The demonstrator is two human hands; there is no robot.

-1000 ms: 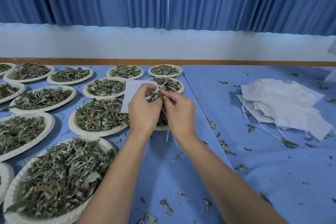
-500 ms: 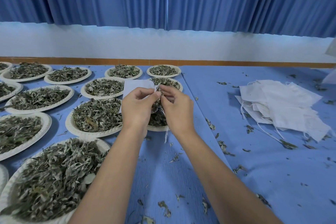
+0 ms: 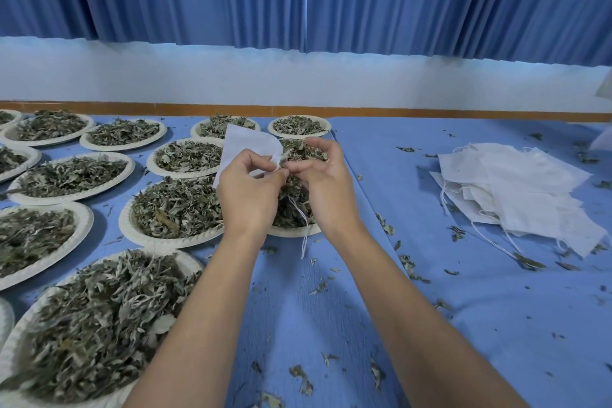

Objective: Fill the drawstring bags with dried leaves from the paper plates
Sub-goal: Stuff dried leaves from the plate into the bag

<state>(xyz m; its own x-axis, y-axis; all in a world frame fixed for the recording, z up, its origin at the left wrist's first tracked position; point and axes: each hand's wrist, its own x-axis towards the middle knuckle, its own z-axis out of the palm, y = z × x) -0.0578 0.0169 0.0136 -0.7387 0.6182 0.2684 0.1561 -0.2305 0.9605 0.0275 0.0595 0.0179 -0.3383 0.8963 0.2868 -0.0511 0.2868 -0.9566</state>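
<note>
Step in hand: a white bag is being held up and worked open at its mouth, judged to be the start of one filling.
Left hand: fingers curled, the bag's mouth edge pinched between thumb and fingertips.
Right hand: fingers curled narrow, tips met with the left at the same mouth edge; whether leaf is also pinched there cannot be told.
Bag's place: raised above the middle of the table, directly over a plate, with its string hanging down past that plate's near rim.
Leaves: heaped on the plate under the hands; more full plates are spread toward the table's left edge.
Spare bags: stacked flat near the right edge, well apart from the hands.
Next move: the mouth is probably to be spread wide by one hand and leaves lifted in by the other; a steady hold is called for, as crumbs are already scattered over the cloth.
</note>
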